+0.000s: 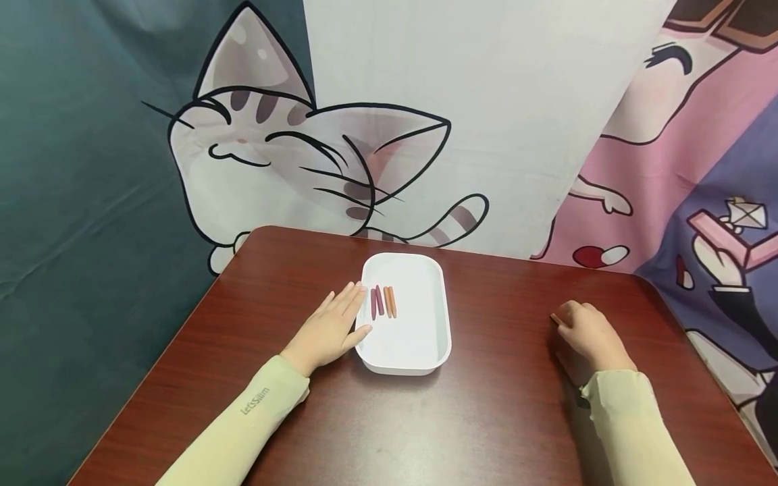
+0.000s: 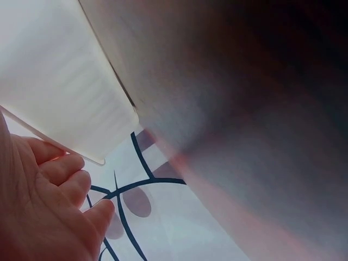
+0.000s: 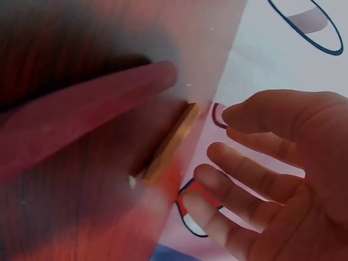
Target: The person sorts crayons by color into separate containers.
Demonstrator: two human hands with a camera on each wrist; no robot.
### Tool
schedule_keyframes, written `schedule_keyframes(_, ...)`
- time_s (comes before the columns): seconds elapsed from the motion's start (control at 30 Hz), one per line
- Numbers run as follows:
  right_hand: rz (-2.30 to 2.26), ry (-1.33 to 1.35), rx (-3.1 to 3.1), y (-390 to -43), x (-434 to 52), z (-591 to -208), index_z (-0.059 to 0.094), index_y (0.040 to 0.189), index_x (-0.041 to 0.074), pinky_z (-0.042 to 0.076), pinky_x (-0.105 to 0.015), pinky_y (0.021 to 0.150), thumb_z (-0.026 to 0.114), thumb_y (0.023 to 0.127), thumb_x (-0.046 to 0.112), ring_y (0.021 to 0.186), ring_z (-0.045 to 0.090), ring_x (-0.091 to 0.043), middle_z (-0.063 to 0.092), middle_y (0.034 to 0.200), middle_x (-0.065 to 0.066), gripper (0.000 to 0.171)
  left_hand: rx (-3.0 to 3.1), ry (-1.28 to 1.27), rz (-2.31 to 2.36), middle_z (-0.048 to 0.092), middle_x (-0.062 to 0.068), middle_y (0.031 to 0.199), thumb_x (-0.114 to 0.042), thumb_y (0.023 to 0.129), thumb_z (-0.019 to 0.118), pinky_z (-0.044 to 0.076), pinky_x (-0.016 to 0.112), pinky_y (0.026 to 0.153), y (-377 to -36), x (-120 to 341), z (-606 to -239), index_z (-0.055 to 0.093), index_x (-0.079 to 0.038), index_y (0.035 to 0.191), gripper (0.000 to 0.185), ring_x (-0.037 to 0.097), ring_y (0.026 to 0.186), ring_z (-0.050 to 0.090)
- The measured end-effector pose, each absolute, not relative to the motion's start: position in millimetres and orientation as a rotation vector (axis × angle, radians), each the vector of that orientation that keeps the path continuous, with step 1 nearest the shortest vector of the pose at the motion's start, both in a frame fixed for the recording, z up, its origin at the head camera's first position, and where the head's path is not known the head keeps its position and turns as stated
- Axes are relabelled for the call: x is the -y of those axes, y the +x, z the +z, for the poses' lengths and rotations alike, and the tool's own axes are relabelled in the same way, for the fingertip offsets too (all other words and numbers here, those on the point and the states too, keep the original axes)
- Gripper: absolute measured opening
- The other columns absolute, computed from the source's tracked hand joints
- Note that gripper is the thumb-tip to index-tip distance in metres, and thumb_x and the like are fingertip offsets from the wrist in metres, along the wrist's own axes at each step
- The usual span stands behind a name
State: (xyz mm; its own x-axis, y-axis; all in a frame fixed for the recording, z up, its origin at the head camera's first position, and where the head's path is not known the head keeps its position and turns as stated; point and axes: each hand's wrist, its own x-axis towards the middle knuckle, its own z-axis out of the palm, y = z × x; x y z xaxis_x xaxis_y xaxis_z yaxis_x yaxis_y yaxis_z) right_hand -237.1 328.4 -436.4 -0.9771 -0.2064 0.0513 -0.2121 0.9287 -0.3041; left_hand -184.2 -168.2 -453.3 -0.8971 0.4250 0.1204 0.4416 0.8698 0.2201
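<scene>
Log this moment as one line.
left hand: flat against tray | right hand: at orange stick on table | tray: four sticks

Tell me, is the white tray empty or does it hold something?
Not empty. The white tray holds four short sticks, purple and orange, lying side by side near its left wall; the rest of its floor is bare.

From my seat, the head view is evenly and softly lit, bright enough throughout, with only faint shadows under the left hand (image 1: 331, 331) and right hand (image 1: 588, 335). The dark table (image 1: 486, 418) carries a dull sheen rather than hard glare, and the white tray (image 1: 439, 337) stays just short of blowing out. Straight lines bow slightly near the frame edges (wide lens, I assume). Both wrist views are poor: close surfaces smear into blur, the left wrist view falls dark at the upper right, and the right wrist view glows red.
</scene>
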Motion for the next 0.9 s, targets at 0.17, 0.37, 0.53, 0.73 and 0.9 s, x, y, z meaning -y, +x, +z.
schedule_keyframes(0.17,0.485,0.336,3.107,-241,-333,-442,0.061,0.106,-0.015,0.047,-0.065,0.088,0.068,0.084,0.0,0.093,0.058,-0.05,0.064,0.095,-0.03,0.027,2.972,-0.685,-0.371,0.028,0.011,0.165,-0.053,0.104,0.044,0.019,0.051,0.123,-184,168,-453,0.028,-0.002,0.159,0.077,0.027,0.155,0.018)
schedule_keyframes(0.37,0.484,0.361,3.121,-248,-333,-448,0.065,0.103,-0.014,0.047,-0.066,0.09,0.066,0.084,-0.002,0.092,0.06,-0.049,0.066,0.094,-0.029,0.023,2.977,-0.683,-0.392,0.028,0.012,0.165,-0.053,0.104,0.044,0.019,0.051,0.123,-183,167,-452,0.028,-0.002,0.159,0.077,0.027,0.155,0.018)
schedule_keyframes(0.53,0.486,0.404,3.072,-253,-335,-451,0.068,0.094,-0.01,0.049,-0.062,0.083,0.064,0.08,-0.005,0.081,0.06,-0.042,0.067,0.086,-0.024,0.016,2.972,-0.682,-0.397,0.029,0.012,0.165,-0.052,0.104,0.044,0.02,0.051,0.123,-182,167,-451,0.029,-0.001,0.159,0.076,0.028,0.154,0.019)
schedule_keyframes(0.73,0.524,0.339,3.092,-255,-336,-451,0.071,0.094,-0.008,0.051,-0.058,0.08,0.062,0.08,-0.006,0.079,0.06,-0.038,0.068,0.087,-0.023,0.017,2.973,-0.683,-0.399,0.028,0.012,0.165,-0.053,0.104,0.044,0.02,0.051,0.123,-182,167,-451,0.029,-0.001,0.159,0.077,0.028,0.155,0.018)
schedule_keyframes(0.9,0.561,0.278,3.118,-255,-336,-450,0.07,0.097,-0.01,0.054,-0.053,0.071,0.062,0.082,-0.005,0.08,0.061,-0.039,0.068,0.089,-0.025,0.018,2.971,-0.683,-0.396,0.028,0.012,0.165,-0.053,0.104,0.044,0.02,0.051,0.123,-182,168,-451,0.029,-0.001,0.159,0.077,0.027,0.155,0.018)
